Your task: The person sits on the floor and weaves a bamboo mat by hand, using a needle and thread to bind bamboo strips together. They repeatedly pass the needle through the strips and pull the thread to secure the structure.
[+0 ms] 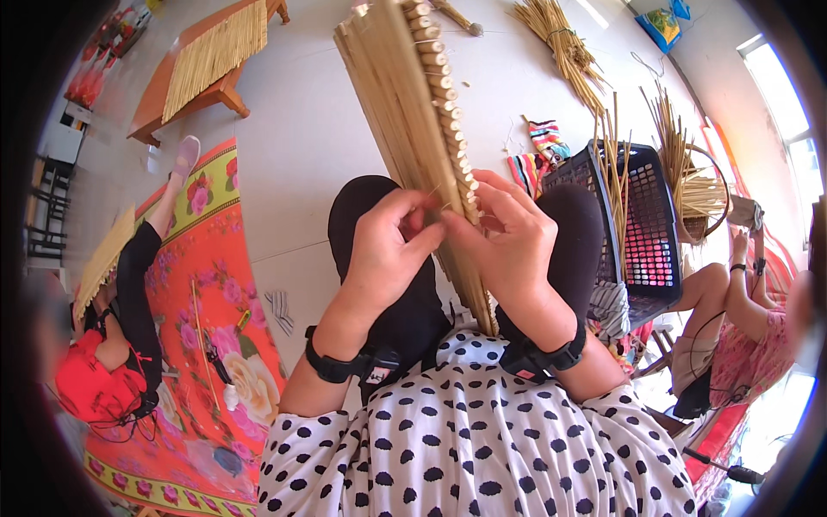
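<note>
A straw-coloured mat of reed stalks (pixel 392 103) stands on edge between my knees and rises away from me. The round cut ends of its stalks form a row along the right side. My right hand (pixel 517 237) is closed on that edge, fingers on the outer side and thumb toward the middle. My left hand (pixel 388 250) is closed in a pinch at the mat's near face, its fingertips close to my right thumb. A thin strand seems to stick up there, but what the left fingertips hold is too small to make out.
A dark plastic crate (pixel 633 224) holding stalks stands right, beside a wicker basket (pixel 698 189) of stalks. A reed bundle (pixel 564 52) lies on the floor. Another mat (pixel 215 56) covers a wooden bench (pixel 185 112). Co-workers sit at both sides; a flowered red cloth (pixel 207 345) lies left.
</note>
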Demonstrator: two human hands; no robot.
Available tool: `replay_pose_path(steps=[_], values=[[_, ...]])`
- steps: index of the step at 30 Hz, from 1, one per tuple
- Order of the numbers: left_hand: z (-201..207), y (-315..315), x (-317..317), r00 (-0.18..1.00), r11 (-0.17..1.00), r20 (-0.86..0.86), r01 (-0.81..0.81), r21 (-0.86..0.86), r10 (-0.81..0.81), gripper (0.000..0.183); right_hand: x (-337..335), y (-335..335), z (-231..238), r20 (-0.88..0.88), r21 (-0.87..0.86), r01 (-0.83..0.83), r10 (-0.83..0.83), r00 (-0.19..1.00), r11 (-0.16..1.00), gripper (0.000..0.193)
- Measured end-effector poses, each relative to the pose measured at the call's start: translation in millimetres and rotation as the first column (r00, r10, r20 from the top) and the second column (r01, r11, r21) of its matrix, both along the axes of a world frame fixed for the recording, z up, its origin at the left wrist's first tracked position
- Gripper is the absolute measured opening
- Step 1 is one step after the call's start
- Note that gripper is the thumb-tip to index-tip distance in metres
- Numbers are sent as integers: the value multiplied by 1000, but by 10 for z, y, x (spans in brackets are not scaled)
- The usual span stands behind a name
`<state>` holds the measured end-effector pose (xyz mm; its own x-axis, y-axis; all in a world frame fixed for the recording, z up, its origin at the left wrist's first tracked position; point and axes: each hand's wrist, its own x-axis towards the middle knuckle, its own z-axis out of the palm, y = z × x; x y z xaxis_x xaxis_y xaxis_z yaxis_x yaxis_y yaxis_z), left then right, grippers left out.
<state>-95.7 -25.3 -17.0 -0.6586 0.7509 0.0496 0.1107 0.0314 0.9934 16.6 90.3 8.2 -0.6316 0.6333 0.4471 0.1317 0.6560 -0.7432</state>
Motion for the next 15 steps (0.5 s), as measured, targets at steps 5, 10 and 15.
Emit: replay_pose_path(steps=[5,10,15], values=[[-12,-118,-5,977,996,203,79,-30,-72,4,-11,-35,-121,-56,-40,-12,9,998,999,35],[-152,-249,-54,851,879,415,105,466,-322,17,-12,-6,-197,-101,-58,-35,29,994,998,42],[-70,-182,26,748,759,534,-62,648,-395,17,-8,12,-178,-155,-156,-164,140,978,974,46]])
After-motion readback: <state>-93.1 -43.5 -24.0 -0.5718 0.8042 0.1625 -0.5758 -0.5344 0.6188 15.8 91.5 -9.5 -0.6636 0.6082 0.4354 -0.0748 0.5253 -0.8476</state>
